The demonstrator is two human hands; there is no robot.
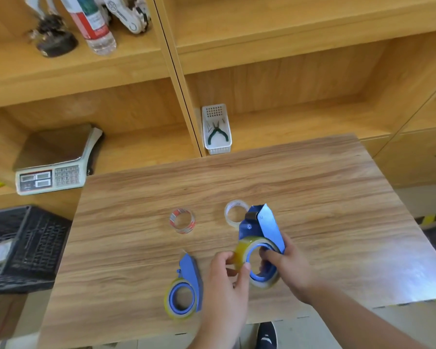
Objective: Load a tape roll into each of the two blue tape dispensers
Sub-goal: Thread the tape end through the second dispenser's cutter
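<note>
Here, yellowish tape roll (244, 250) seated on a blue tape dispenser (261, 229) held above the wooden table (312, 197), right hand (286, 264) gripping the dispenser, left hand (228, 275) pinching the roll's edge, second loaded dispenser (185, 289) lying just left, two clear rolls (182, 220) beyond.

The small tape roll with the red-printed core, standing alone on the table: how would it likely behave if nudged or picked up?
The red-printed tape roll lies flat on its side on the table, so a nudge would probably slide it, not roll it. It looks small and hollow, so likely light. Its clear, glossy wrap may be slightly slippery.
</note>
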